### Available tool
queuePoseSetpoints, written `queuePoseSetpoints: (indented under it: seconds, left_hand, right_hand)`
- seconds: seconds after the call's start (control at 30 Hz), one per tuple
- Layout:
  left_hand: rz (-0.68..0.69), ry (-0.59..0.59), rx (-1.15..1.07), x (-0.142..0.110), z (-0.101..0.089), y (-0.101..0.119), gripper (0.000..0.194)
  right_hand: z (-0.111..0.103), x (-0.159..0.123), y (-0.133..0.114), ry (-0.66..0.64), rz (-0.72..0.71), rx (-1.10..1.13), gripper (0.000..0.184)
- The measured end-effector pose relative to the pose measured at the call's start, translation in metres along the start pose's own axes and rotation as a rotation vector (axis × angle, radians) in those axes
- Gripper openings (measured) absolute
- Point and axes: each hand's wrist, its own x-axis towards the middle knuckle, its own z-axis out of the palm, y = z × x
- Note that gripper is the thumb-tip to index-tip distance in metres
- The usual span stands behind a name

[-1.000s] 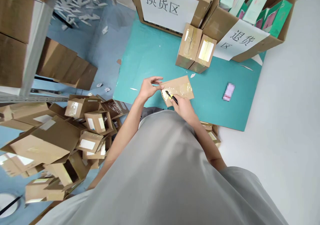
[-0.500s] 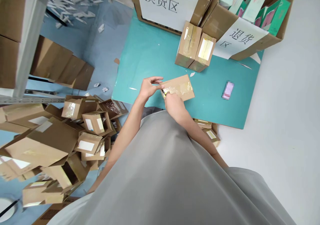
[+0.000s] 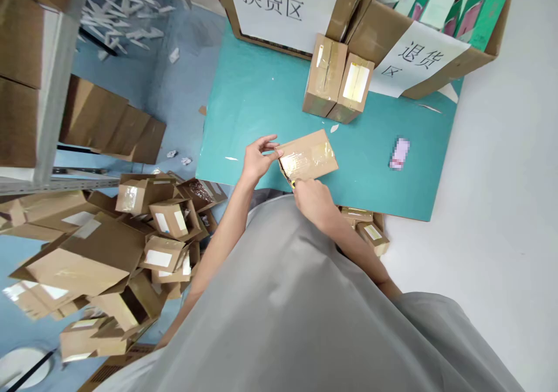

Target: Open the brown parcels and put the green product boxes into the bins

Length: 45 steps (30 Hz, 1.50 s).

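A small taped cardboard box (image 3: pixel 308 153) lies on the green tabletop in front of my body. My left hand (image 3: pixel 257 161) grips its far left corner, thumb on the top face and the other fingers bent beyond the edge. In my closed right hand (image 3: pixel 314 202) is a black and yellow utility knife (image 3: pixel 293 184), mostly covered by the fingers. Its tip is at the near left corner of the box. Along the left edge, a dark slit shows in the cardboard and tape.
Two closed cartons (image 3: pixel 325 77) stand behind the box. Large labelled bins (image 3: pixel 383 29) line the back of the green table (image 3: pixel 248 84). A blurred pink item (image 3: pixel 399 153) lies right. Opened cartons (image 3: pixel 91 247) pile on the floor left, below a shelf (image 3: pixel 58 84).
My right hand has drawn the knife along the box's left edge toward my body, and a slit now shows there. My left hand keeps its hold on the corner.
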Motion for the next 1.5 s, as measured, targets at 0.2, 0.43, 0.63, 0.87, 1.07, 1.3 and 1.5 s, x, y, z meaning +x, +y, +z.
queuePoseSetpoints:
  seconds: [0.2,0.43,0.63,0.87,1.07,1.3,1.5]
  left_hand:
    - [0.072,0.033,0.033,-0.012,0.002,-0.010,0.059]
    - [0.342,-0.029,0.492,-0.026,0.029,0.032,0.037]
    - [0.579,-0.398,0.763,-0.044,0.092,0.056,0.041]
    - [0.581,-0.378,0.827,-0.042,0.096,0.048,0.045]
    - [0.565,-0.372,0.806,-0.043,0.097,0.046,0.045]
    - [0.550,-0.383,0.800,-0.042,0.096,0.045,0.049]
    - [0.527,-0.391,0.796,-0.044,0.096,0.046,0.049]
  right_hand:
    - [-0.001,0.011,0.083,0.483,0.419,0.247,0.043]
    - [0.045,0.019,0.120,0.537,0.359,0.480,0.043]
    - [0.053,0.011,0.121,0.528,0.330,0.530,0.042]
    - [0.037,0.012,0.118,0.499,0.250,0.417,0.041]
    - [0.022,0.017,0.115,0.436,0.262,0.311,0.046]
    - [0.009,0.014,0.106,0.365,0.293,0.208,0.048]
    - [0.005,0.013,0.095,0.316,0.375,0.192,0.049]
